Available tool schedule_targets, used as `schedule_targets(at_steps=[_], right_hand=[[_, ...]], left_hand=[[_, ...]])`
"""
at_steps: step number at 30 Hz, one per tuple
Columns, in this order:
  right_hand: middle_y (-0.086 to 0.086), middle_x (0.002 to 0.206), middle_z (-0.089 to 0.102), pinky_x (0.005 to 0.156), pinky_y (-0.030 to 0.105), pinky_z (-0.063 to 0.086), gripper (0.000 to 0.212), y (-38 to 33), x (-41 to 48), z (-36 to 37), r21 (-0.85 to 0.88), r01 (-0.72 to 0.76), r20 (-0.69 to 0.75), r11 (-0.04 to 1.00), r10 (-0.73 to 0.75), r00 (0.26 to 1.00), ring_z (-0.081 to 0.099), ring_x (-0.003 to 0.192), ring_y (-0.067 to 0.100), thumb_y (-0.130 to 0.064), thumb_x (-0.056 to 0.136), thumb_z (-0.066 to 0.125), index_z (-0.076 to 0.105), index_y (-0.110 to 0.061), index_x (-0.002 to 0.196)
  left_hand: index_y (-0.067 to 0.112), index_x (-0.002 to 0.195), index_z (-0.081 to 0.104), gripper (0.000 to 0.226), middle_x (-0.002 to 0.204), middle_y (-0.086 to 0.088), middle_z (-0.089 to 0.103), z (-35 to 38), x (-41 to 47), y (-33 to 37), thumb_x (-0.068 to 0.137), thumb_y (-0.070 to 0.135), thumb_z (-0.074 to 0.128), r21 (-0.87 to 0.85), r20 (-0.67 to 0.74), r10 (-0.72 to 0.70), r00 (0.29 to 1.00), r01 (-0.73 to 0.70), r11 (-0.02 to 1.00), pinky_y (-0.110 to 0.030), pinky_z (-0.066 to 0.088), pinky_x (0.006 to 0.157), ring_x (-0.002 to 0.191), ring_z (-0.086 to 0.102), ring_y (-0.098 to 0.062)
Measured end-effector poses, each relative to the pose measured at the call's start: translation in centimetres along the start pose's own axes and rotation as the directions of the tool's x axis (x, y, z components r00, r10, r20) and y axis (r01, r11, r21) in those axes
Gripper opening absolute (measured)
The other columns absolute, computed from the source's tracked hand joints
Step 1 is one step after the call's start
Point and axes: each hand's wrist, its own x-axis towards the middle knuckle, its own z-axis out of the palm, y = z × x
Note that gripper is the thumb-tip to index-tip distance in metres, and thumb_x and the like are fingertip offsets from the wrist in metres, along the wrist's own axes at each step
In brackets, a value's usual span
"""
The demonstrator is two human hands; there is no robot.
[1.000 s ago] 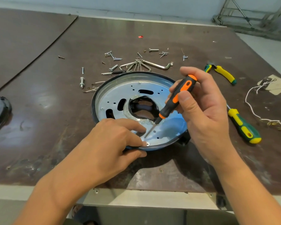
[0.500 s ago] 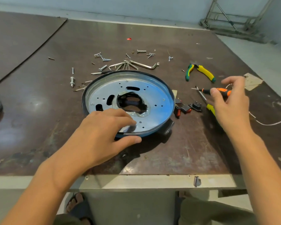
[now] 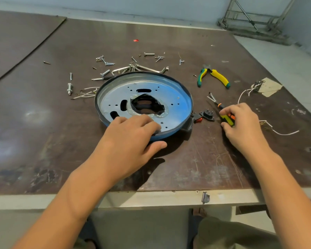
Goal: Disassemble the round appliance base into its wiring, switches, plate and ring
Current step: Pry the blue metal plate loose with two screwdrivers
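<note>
Head, left hand (image 3: 131, 141) clasps base (image 3: 180, 97), right hand (image 3: 241, 126) screwdriver (image 3: 232, 116)

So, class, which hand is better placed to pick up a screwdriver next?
Right. The right hand curls over the screwdrivers lying beside the round base, while the left hand grips the base's near rim, steadying it.

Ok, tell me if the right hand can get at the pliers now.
Probably yes: the pliers lie uncovered on the table just beyond the right hand, though it holds a screwdriver.
</note>
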Motion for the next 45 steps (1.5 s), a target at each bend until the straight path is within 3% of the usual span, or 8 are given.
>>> schedule_targets(at_steps=[5,12,18,26,31,34,38,45], right_hand=[[-0.001,0.107,0.061,0.080,0.015,0.042,0.025,-1.4,-0.6,-1.1,0.294,0.052,-0.225,0.954,0.016,0.974,0.058,0.094,0.012,-0.002,0.089,0.072,0.066,-0.025,0.096],[0.005,0.097,0.076,0.069,0.030,0.062,0.019,-9.5,-2.7,-3.2,0.883,0.047,-0.043,0.466,-0.019,0.999,0.077,0.083,0.019,0.001,0.094,0.068,0.072,-0.015,0.102],[0.022,0.098,0.073,0.065,0.027,0.060,0.024,-13.7,-4.6,-1.6,0.945,-0.062,0.112,0.320,-0.140,0.984,0.075,0.077,0.021,0.007,0.101,0.054,0.067,-0.012,0.104],[0.010,0.116,0.072,0.088,0.040,0.058,0.023,-15.8,-5.4,0.8,0.956,-0.230,0.252,0.181,-0.108,0.962,0.073,0.106,0.026,-0.009,0.105,0.053,0.068,-0.019,0.118],[0.009,0.114,0.072,0.083,0.035,0.061,0.028,-15.9,-4.9,0.3,0.964,-0.242,0.258,0.108,-0.165,0.952,0.073,0.097,0.015,-0.020,0.098,0.052,0.065,-0.016,0.122],[0.011,0.107,0.063,0.071,0.030,0.062,0.028,-15.3,-4.2,-0.4,0.975,-0.170,0.195,0.140,-0.182,0.964,0.078,0.084,0.022,-0.014,0.099,0.050,0.063,-0.010,0.123],[0.019,0.097,0.065,0.057,0.027,0.056,0.023,-13.1,-2.4,-1.8,0.956,-0.072,0.105,0.284,-0.103,0.989,0.068,0.066,0.021,0.002,0.101,0.053,0.069,-0.010,0.111],[0.010,0.082,0.067,0.052,0.021,0.038,0.031,-9.5,-0.7,-4.1,0.974,-0.153,0.189,0.169,-0.230,0.955,0.046,0.063,0.015,-0.001,0.080,0.070,0.073,-0.006,0.110]], left_hand=[[0.031,0.146,0.040,0.060,0.134,0.011,0.062,-0.3,0.2,0.9,0.094,0.061,0.038,-0.338,-0.047,-0.097,0.994,0.075,0.938,-0.025,0.044,0.096,0.120,0.058,-0.007],[0.047,0.138,0.033,0.039,0.115,0.007,0.070,-1.5,-0.6,0.2,0.105,0.030,0.042,-0.427,0.113,-0.128,0.985,0.165,0.889,-0.038,0.056,0.091,0.102,0.066,-0.009],[0.054,0.146,0.016,0.067,0.135,0.015,0.058,-1.6,-0.9,0.4,0.095,0.043,0.058,-0.568,-0.028,-0.134,0.991,0.094,0.817,-0.038,0.055,0.094,0.112,0.063,-0.003],[0.039,0.126,0.048,0.060,0.138,0.014,0.040,-1.4,-0.6,1.0,0.078,0.021,0.079,-0.303,-0.303,-0.067,0.951,-0.030,0.952,-0.043,0.058,0.065,0.099,0.062,-0.012],[0.017,0.136,0.058,0.053,0.134,0.003,0.058,-1.0,-0.8,0.2,0.088,0.002,0.071,-0.368,-0.470,-0.006,0.883,-0.190,0.910,-0.031,0.053,0.093,0.116,0.059,-0.014],[0.008,0.124,0.061,0.028,0.117,-0.002,0.068,-1.0,-0.5,-0.2,0.096,0.009,0.065,-0.556,-0.540,-0.165,0.825,-0.202,0.807,-0.028,0.054,0.091,0.107,0.065,-0.012],[0.021,0.115,0.053,0.012,0.111,-0.007,0.072,-1.9,-0.3,-1.1,0.103,0.021,0.053,-0.871,-0.473,-0.492,0.731,-0.300,0.390,-0.035,0.059,0.090,0.106,0.071,-0.021],[0.017,0.119,0.044,0.011,0.099,-0.006,0.071,-1.8,0.2,-2.6,0.108,0.019,0.042,-0.913,-0.327,-0.684,0.652,-0.405,0.050,-0.048,0.061,0.083,0.101,0.073,-0.031]])
